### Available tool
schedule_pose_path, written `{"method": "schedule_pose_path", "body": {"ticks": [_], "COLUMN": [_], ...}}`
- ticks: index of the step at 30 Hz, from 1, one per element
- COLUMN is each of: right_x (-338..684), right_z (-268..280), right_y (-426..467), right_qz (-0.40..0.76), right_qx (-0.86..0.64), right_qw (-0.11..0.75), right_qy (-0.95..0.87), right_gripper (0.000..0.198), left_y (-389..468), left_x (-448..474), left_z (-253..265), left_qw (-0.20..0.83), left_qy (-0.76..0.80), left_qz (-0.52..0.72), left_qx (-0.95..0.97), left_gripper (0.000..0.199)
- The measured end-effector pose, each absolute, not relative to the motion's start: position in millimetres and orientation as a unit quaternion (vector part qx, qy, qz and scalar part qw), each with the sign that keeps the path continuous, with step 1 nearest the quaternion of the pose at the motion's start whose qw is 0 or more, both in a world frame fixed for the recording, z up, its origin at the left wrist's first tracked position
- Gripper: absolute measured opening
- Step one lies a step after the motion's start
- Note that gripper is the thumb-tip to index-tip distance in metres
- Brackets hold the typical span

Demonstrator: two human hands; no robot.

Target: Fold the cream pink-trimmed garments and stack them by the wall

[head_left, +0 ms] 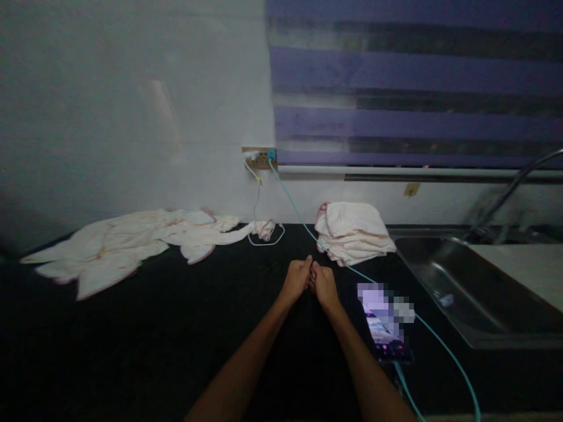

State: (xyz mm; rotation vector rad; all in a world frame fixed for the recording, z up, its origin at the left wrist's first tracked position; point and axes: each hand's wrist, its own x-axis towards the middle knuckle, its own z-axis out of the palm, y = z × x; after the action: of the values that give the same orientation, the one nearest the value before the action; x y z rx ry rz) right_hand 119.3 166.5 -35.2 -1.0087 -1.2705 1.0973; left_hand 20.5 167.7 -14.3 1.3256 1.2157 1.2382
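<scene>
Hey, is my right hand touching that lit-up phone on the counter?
Apart. The head view shows a strip of dark countertop between the right hand and the smartphone lying to its right.

Loose cloths (132, 243) on the left of the tabletop (176, 328), cloth stack (354, 231) right of them, phone (379, 328) before it, sink (475, 293) farthest right, socket (263, 159) on the wall (132, 117) behind
</scene>
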Motion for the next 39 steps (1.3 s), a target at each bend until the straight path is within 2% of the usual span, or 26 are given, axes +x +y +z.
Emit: {"method": "schedule_pose_path", "body": {"ticks": [7,11,15,18,20,22,24,33,39], "right_x": [116,113,110,111,112,112,113,113,112], "right_z": [-29,-29,-36,-40,-43,-44,-45,-40,-29], "right_y": [161,159,163,165,167,168,170,166,159], "right_qz": [0.555,0.534,0.481,0.480,0.488,0.493,0.493,0.466,0.359], "right_qx": [-0.379,-0.417,-0.419,-0.408,-0.405,-0.405,-0.407,-0.415,-0.422], "right_qw": [0.516,0.476,0.480,0.461,0.453,0.451,0.452,0.453,0.436], "right_qy": [-0.531,-0.561,-0.602,-0.625,-0.627,-0.624,-0.622,-0.637,-0.709], "right_gripper": [0.057,0.065,0.068,0.067,0.066,0.066,0.066,0.064,0.055], "left_y": [172,167,170,185,196,203,204,166,138], "left_x": [4,-81,-189,-238,-249,-248,-243,-216,-156], "left_z": [-11,5,12,4,-4,-9,-9,6,7], "left_qw": [0.316,0.168,0.044,-0.016,-0.028,-0.040,-0.052,0.009,0.014], "left_qy": [0.560,0.636,0.723,0.769,0.815,0.840,0.839,0.826,0.721], "left_qz": [0.476,0.434,0.383,0.341,0.243,0.147,0.106,0.076,0.127], "left_qx": [0.599,0.615,0.574,0.541,0.525,0.521,0.531,0.559,0.680], "left_gripper": [0.058,0.058,0.045,0.069,0.075,0.070,0.063,0.046,0.043]}}
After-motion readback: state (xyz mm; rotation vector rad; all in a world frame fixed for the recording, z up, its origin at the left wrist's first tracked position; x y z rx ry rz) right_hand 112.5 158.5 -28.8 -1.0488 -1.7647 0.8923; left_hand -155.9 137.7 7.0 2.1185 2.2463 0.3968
